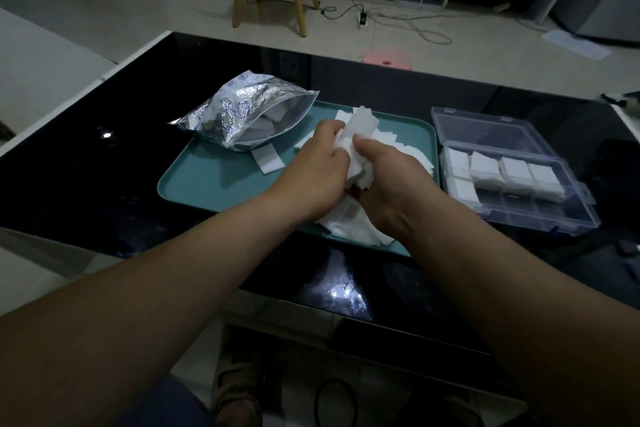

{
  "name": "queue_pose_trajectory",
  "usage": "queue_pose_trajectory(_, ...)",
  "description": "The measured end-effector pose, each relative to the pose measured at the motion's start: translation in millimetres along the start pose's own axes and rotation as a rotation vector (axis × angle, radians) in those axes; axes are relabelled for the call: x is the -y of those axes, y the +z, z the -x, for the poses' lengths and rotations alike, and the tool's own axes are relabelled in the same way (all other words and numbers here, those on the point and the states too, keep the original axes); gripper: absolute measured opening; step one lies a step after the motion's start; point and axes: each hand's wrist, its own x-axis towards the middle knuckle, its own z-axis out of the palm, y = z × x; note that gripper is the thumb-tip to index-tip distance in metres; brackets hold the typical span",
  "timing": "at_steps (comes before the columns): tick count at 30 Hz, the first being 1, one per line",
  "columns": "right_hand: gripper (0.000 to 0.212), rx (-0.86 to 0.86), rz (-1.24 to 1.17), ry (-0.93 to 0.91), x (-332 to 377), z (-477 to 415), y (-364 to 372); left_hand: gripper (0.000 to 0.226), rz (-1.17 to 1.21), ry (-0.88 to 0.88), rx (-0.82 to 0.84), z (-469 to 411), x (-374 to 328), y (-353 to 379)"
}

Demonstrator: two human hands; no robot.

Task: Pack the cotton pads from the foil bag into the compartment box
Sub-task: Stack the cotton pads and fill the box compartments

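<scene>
From my end both hands are together over the tray: my left hand (318, 163) and right hand (391, 177) are each curled round the same crumpled wad of white square cotton pads (360, 139), thumbs on top, squaring it up as far as I can judge. Under and around them more loose white pads (349, 225) lie scattered across the flat teal plastic tray (214, 180), some reaching its near rim, and a single pad (266, 159) sits just beside the bag mouth. The crinkled silver foil bag with blue print (239, 114) lies on its side at the tray's far left corner, mouth open toward the hands, a few pads visible inside. Just right of the tray the clear plastic compartment box (540, 215) stands open, its lid (485, 128) hinged back; the far cells show white stacks (512, 170), the nearest row looks empty. I'd call it under halfway: bag not emptied, tray heap unpacked, several cells left. The pads look thin, soft and floppy, prone to slipping out of a stack
</scene>
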Motion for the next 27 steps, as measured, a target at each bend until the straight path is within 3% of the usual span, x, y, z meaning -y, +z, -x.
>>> queue_pose_trajectory(8,0.031,-0.006,-0.082,0.003,0,7,5,0.048,-0.071,-0.015,-0.018,-4,7,3)
queue_pose_trajectory(15,0.030,0.002,0.103,-0.034,-2,11,6,0.073,-0.039,-0.011,0.075,-1,4,2)
queue_pose_trajectory(27,0.023,0.010,0.399,-0.148,5,15,-5,0.060,-0.232,0.100,0.113,-1,4,-7)
